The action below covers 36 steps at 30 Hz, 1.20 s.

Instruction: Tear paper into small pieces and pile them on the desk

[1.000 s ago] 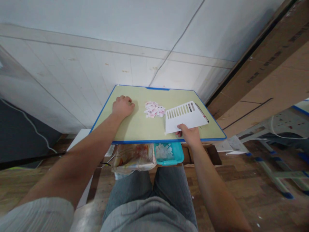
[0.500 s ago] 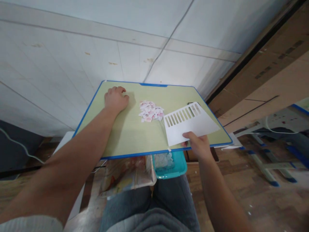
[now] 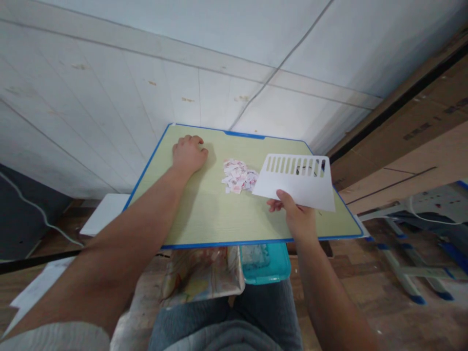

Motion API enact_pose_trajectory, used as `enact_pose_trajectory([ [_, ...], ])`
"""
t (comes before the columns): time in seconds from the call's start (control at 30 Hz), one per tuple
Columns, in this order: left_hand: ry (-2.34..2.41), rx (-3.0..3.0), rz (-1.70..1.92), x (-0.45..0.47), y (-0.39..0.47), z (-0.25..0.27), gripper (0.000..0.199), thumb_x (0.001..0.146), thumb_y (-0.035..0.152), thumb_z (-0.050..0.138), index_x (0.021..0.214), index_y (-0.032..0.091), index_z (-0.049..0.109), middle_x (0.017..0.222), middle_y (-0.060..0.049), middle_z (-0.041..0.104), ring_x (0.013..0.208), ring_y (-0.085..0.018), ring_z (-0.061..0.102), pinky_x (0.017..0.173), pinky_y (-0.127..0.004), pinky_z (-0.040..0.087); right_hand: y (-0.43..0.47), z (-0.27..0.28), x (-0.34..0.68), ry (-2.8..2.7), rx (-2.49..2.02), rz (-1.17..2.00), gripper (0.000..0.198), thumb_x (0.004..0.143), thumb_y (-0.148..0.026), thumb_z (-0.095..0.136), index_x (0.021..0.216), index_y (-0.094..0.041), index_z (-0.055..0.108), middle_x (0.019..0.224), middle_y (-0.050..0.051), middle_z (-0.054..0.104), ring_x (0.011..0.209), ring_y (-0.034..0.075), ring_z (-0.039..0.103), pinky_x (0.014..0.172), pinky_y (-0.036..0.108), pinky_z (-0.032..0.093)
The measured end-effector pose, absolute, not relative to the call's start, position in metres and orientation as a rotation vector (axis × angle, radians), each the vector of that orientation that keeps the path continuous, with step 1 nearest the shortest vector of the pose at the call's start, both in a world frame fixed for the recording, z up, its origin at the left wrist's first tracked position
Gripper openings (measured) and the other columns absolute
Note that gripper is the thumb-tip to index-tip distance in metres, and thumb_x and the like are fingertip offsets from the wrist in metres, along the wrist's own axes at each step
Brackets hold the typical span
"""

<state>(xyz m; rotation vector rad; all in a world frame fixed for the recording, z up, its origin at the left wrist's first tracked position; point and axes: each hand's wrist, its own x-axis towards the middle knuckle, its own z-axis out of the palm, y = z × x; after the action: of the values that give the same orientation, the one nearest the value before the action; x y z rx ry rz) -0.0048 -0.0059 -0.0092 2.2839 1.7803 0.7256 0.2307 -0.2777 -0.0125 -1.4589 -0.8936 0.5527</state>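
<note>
On the pale board tabletop (image 3: 204,219), my left hand (image 3: 189,155) rests near the back left. Its fingers are loosely curled, with a gap between forefinger and thumb, and nothing shows in it. My right hand (image 3: 296,212) grips the lower edge of a white slotted sheet (image 3: 300,189), thumb on top and the other fingers curled beneath. A row of long slots runs along the sheet's far side. Its left corner comes up to a pile of small torn paper pieces (image 3: 237,176), white with pinkish marks. A thin dark object behind the sheet shows partly through the slots.
Below the front edge sit a turquoise bin (image 3: 272,270) holding whitish bits and a patterned bag (image 3: 204,280). A white panelled wall (image 3: 146,107) stands behind the blue-edged board. Cardboard boxes (image 3: 409,141) border the right side.
The slotted sheet has turned in my right hand, its slotted side now nearly level. My left hand stays in place on the board. The whole view has shifted slightly.
</note>
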Motion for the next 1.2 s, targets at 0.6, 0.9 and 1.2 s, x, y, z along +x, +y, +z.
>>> enact_pose_trajectory([
  [0.6, 1.741, 2.269, 0.765, -0.010, -0.014, -0.016, 0.040, 0.104, 0.028, 0.061, 0.138, 0.023, 0.082, 0.152, -0.019, 0.077, 0.149, -0.043, 0.064, 0.132, -0.061, 0.049, -0.245, -0.022, 0.216, -0.954, -1.583, 0.712, 0.039, 0.097, -0.061, 0.083, 0.081, -0.025, 0.080, 0.077, 0.008, 0.088, 0.063, 0.026, 0.078, 0.076, 0.042, 0.067],
  [0.9, 1.770, 2.249, 0.743, -0.007, -0.014, -0.011, 0.037, 0.104, 0.027, 0.062, 0.135, 0.023, 0.082, 0.149, -0.019, 0.078, 0.148, -0.042, 0.065, 0.129, -0.060, 0.051, -0.237, -0.013, 0.210, -0.981, -1.534, 0.766, 0.033, 0.093, -0.055, 0.083, 0.081, -0.025, 0.078, 0.073, 0.007, 0.086, 0.058, 0.024, 0.075, 0.066, 0.039, 0.062],
  [1.2, 1.772, 2.235, 0.843, -0.012, -0.023, -0.021, 0.031, 0.105, 0.024, 0.065, 0.131, 0.025, 0.080, 0.147, -0.017, 0.078, 0.146, -0.041, 0.066, 0.131, -0.058, 0.051, -0.250, -0.018, 0.209, -1.186, -1.505, 0.769, 0.047, 0.100, -0.059, 0.081, 0.066, -0.028, 0.072, 0.068, 0.007, 0.083, 0.061, 0.024, 0.076, 0.075, 0.041, 0.066],
])
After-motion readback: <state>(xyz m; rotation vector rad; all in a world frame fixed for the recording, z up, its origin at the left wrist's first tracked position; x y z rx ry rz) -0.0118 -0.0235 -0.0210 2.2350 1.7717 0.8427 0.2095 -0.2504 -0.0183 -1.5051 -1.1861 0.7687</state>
